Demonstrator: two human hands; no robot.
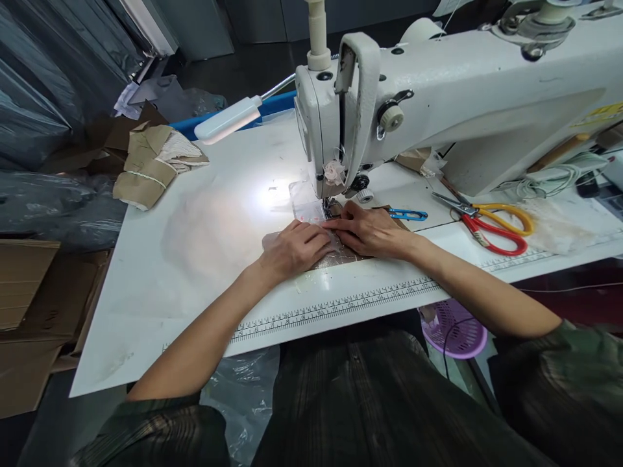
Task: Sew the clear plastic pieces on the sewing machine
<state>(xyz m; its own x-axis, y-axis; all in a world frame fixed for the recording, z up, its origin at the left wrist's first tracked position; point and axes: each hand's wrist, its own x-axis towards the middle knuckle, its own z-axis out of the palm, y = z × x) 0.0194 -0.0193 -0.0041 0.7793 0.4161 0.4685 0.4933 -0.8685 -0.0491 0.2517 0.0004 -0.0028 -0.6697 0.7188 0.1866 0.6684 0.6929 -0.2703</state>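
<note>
Pressing shiny brown sheer fabric (pixel 335 263) onto the white desk (pixel 146 298) below the white sewing machine (pixel 438 84), with the left hand (pixel 296 248) spread palm-down and the right hand (pixel 372 231) half-curled, unclear whether pinching. Lying lengthwise roughly along the desk's front edge, largely hidden under both hands.

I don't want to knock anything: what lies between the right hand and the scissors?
Blue thread snips lie between the right hand and the red-and-yellow-handled scissors, in the head view.

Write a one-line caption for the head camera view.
Both hands, left and right, press thin fabric beneath a white sewing machine, with scissors lying to the right.
</note>
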